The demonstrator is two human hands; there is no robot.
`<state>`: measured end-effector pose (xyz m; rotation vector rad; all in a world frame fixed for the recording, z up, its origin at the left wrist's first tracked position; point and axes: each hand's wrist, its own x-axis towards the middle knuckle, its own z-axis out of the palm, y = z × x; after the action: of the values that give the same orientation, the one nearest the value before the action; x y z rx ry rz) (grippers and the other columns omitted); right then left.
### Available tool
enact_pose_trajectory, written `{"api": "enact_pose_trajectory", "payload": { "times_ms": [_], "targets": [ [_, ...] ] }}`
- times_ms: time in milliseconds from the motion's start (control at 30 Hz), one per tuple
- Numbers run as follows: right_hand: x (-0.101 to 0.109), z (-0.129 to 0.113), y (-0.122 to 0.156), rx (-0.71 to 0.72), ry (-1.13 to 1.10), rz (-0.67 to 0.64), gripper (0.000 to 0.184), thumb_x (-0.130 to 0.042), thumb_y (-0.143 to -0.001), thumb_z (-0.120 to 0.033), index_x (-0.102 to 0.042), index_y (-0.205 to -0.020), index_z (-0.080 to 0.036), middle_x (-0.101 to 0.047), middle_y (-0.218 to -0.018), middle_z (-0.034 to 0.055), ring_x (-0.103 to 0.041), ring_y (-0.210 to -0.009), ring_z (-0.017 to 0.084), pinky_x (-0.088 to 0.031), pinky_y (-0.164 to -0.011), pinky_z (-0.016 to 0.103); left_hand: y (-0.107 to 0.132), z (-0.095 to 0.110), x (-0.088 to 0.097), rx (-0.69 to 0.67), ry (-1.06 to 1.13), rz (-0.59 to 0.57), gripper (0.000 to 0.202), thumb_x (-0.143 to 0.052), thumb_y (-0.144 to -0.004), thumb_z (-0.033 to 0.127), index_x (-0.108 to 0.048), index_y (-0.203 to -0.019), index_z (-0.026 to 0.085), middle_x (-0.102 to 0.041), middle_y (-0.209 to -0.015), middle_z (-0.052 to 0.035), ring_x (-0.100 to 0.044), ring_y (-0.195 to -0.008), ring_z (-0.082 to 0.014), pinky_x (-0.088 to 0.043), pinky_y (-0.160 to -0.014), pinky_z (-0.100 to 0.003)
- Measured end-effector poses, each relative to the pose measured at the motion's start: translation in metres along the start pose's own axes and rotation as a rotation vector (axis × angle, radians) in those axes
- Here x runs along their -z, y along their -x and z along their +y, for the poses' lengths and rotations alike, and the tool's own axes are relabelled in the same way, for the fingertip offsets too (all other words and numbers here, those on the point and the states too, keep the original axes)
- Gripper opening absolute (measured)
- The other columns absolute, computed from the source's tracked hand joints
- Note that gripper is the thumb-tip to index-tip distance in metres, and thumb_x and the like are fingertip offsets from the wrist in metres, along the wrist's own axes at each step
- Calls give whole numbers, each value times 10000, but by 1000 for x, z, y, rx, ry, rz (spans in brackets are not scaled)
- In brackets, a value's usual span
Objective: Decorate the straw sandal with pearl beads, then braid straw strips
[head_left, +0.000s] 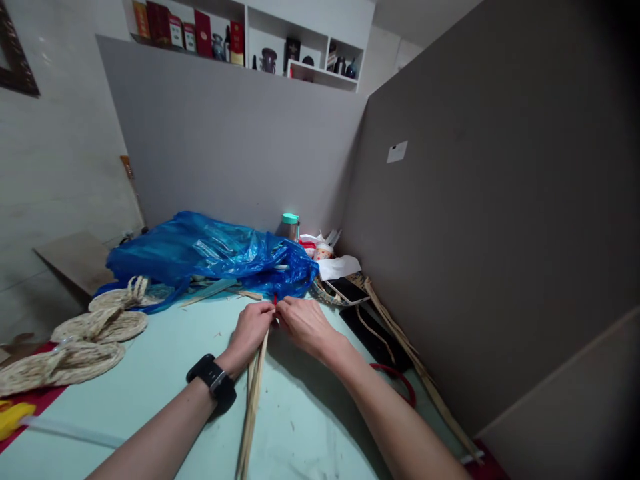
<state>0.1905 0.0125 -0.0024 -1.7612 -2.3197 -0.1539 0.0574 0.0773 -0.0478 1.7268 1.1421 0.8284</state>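
Observation:
My left hand [255, 320], with a black watch on its wrist, is closed in a pinch at the top of some long, pale dried straw strips [254, 400]. Right beside it, my right hand [303, 323] pinches at the same upper end, its fingertips almost meeting the left ones. A small red piece [275, 300] sticks up between the fingertips; its kind is too small to tell. The strips run down from the hands across the pale green table [310, 413] toward me. The fingers cover the upper end of the strips.
A blue plastic bag [210, 250] lies at the back. Woven straw soles [65, 363] line the left, near a yellow-handled tool [15, 419]. On the right are a phone [347, 291], a red cord [407, 383] and more strips [425, 373] along the grey partition [480, 220]. A green-lidded bottle [289, 227] stands behind.

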Motion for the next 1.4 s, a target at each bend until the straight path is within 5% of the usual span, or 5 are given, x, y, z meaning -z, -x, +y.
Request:
{"api": "enact_pose_trajectory", "payload": {
  "times_ms": [267, 433, 733, 1400],
  "targets": [
    [1, 23, -30, -113, -118, 56, 171, -543, -962, -273, -690, -991, -191, -711, -1026, 67, -656, -948, 187, -417, -730, 264, 4, 2, -2, -57, 58, -68, 326, -622, -914, 344, -620, -1186, 165, -647, -1211, -85, -652, -1012, -252, -562, -839, -447],
    [-9, 27, -46, -133, -225, -17, 236, -542, -977, -344, -680, -964, -153, -697, -832, 8, -652, -760, 145, -494, -728, 297, -2, -5, -2, 60, 144, -15, 335, -616, -920, 339, -605, -1208, 168, -640, -1217, -90, -653, -1010, -248, -566, -838, -450],
    [-24, -6, -16, -221, -203, 10, 186, -460, -961, -189, -642, -991, -168, -713, -817, 83, -613, -695, 179, -269, -588, 269, 0, -3, -4, 157, 200, 184, 346, -614, -921, 343, -598, -1220, 171, -632, -1233, -92, -647, -1027, -254, -560, -853, -461],
    [-10, -14, -3, -128, -293, -9, 173, -513, -868, -188, -678, -828, -153, -726, -806, 118, -587, -669, 185, -220, -586, 302, 6, -5, -7, 50, 283, 201, 348, -630, -909, 338, -610, -1211, 167, -633, -1238, -85, -650, -1014, -259, -571, -822, -438]
  ]
}}
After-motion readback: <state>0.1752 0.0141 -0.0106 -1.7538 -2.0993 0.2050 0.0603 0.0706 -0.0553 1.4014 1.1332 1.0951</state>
